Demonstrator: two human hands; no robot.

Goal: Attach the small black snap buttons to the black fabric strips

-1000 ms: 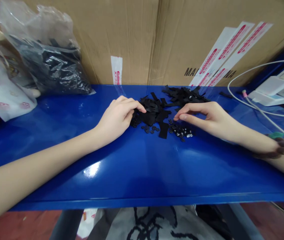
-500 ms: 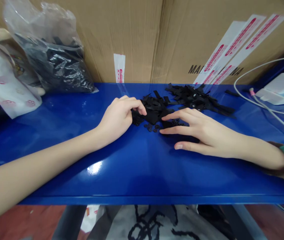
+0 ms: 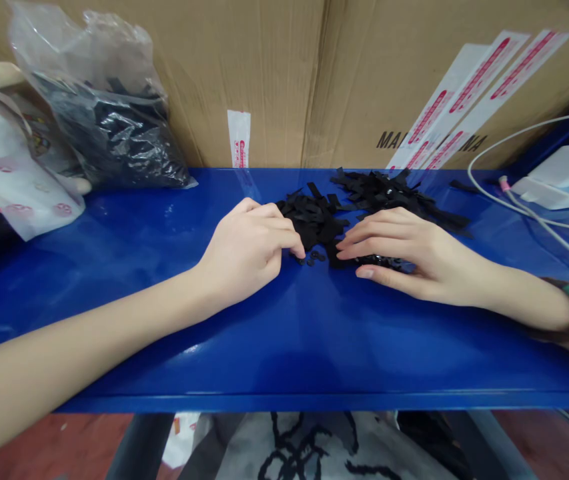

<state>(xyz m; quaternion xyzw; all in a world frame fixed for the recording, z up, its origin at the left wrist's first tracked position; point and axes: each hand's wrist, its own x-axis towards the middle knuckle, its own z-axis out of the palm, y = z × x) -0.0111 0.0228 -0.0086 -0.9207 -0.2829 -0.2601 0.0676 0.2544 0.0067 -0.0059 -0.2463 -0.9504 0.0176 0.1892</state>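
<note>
On the table (image 3: pixel 264 360), make the rings (image 3: pixel 317 256) the middle of a clock. The left hand (image 3: pixel 251 247) is at 9, its fingertips right by them. The right hand (image 3: pixel 404 250) is at 3, over more bits (image 3: pixel 378 260). The near pile (image 3: pixel 314 217) sits at 12, just behind the rings, and the far pile (image 3: pixel 399 190) between 1 and 2. The bag (image 3: pixel 119 137) is at 10. The cord (image 3: pixel 471 170) loops at 2, before the plug block (image 3: pixel 554 192). The box (image 3: pixel 269 73) stands at 12, behind both piles.

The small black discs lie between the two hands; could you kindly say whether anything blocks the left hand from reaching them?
Nothing visible does: the left hand is directly beside the small black discs, while the black fabric strips lie beyond them, not in between.
</note>
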